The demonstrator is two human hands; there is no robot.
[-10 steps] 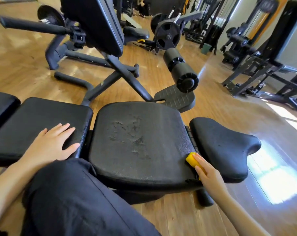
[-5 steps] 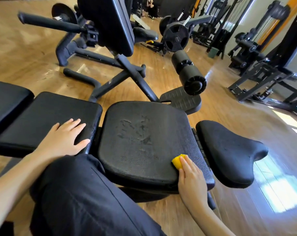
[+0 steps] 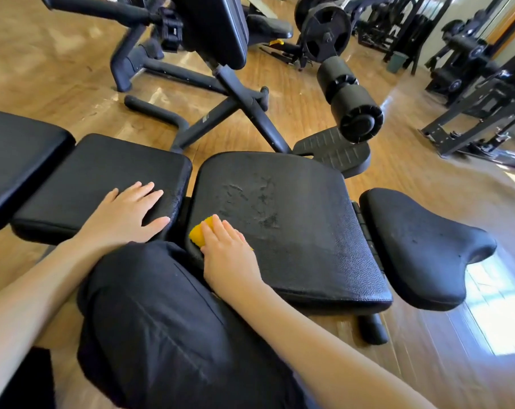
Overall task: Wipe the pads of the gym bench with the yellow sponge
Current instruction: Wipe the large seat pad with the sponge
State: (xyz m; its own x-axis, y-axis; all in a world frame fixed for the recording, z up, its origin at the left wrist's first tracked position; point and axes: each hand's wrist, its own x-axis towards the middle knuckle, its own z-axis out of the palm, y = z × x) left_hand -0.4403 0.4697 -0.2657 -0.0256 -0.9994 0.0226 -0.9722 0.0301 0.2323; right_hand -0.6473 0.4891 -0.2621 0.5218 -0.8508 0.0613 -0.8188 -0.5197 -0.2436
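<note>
The gym bench has several black pads in a row. My right hand (image 3: 231, 252) presses the yellow sponge (image 3: 199, 234) onto the near left corner of the wide middle pad (image 3: 303, 225), whose centre shows worn, cracked leather. Most of the sponge is hidden under my fingers. My left hand (image 3: 126, 212) rests flat, fingers spread, on the right end of the pad (image 3: 96, 172) to the left. Another pad (image 3: 17, 160) lies at the far left and a saddle-shaped pad (image 3: 421, 249) at the right.
My knee in black trousers (image 3: 167, 326) is in front of the bench. Behind it stand a black machine frame (image 3: 235, 93), foam rollers (image 3: 350, 98) and a footplate (image 3: 333, 149). More weight machines (image 3: 471, 78) line the far right on the wooden floor (image 3: 445, 364).
My right hand has slid the sponge leftward along the near edge of the middle pad, from its right end to its left corner. My left hand has stayed on its pad.
</note>
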